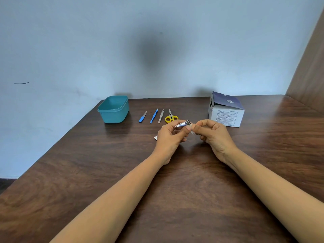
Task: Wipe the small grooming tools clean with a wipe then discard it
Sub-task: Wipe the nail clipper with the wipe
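The white and dark blue box by the table's far edge, toward its right corner, bears a framed label of fine print, too small to read. Below it runs a line starting "REF", its digits blurred. No other text is readable.

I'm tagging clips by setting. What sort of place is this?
Probably a plain indoor room, home or office, set up as a tabletop workspace: a dark wooden table pushed against a bare pale-blue wall, with a teal plastic tub, a cardboard box and a row of grooming tools on it.
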